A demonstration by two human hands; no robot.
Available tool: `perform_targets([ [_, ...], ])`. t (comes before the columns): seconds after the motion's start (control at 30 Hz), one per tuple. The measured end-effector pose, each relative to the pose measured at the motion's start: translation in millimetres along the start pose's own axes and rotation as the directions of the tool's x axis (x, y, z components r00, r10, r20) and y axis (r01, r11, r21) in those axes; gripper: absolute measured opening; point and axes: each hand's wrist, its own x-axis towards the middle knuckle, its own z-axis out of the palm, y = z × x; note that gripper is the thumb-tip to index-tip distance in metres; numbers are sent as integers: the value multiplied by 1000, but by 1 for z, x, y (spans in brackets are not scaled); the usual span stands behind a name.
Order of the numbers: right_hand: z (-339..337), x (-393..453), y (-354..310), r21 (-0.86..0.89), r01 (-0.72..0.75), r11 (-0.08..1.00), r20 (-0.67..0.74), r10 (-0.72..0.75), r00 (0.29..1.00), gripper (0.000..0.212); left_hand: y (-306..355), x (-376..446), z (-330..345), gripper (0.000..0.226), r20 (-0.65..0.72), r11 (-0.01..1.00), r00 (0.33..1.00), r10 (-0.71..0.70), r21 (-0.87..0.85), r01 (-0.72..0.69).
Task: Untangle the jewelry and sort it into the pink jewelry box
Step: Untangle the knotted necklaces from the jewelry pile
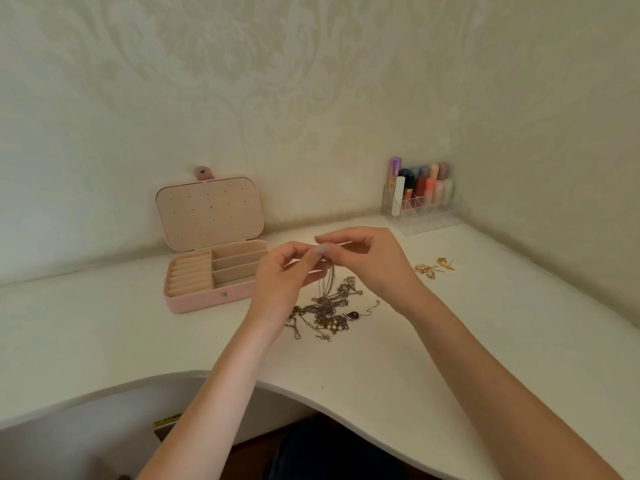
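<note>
Pretty early going here. Both hands are up over the desk (450,358), the left hand (287,271) and right hand (367,261) each pinching a thin chain (329,282) that hangs down into the tangled pile of jewelry (325,311), so nothing is freed yet. The pink jewelry box (204,299) sits open just left of the hands, and its ring rolls and 3 slots look bare (as far as can be seen). A few gold pieces (433,268) lie apart to the right. No readable writing anywhere; the lipstick organizer (422,213) labels are too blurry.
</note>
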Motion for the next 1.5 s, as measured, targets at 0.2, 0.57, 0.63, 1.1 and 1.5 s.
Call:
perform_targets([
  [0.2,0,-1,3,115,-26,993,35,23,999,17,-4,-3,2,12,60,988,994,-96,-114,102],
  [0.57,-13,0,5,329,-298,896,182,250,951,11,0,-4,-1,17,154,996,984,-90,9,90],
  [0.63,-16,1,4,334,-320,887,178,274,945,9,3,-4,-1,17,172,989,983,-67,144,42],
  [1.1,-28,2,-4,323,-251,913,79,238,968,24,-4,-2,-9,8,181,852,981,-74,522,-32],
  [1.5,-29,-1,-8,312,-250,917,165,207,964,25,4,0,17,20,154,997,986,-71,5,71],
])
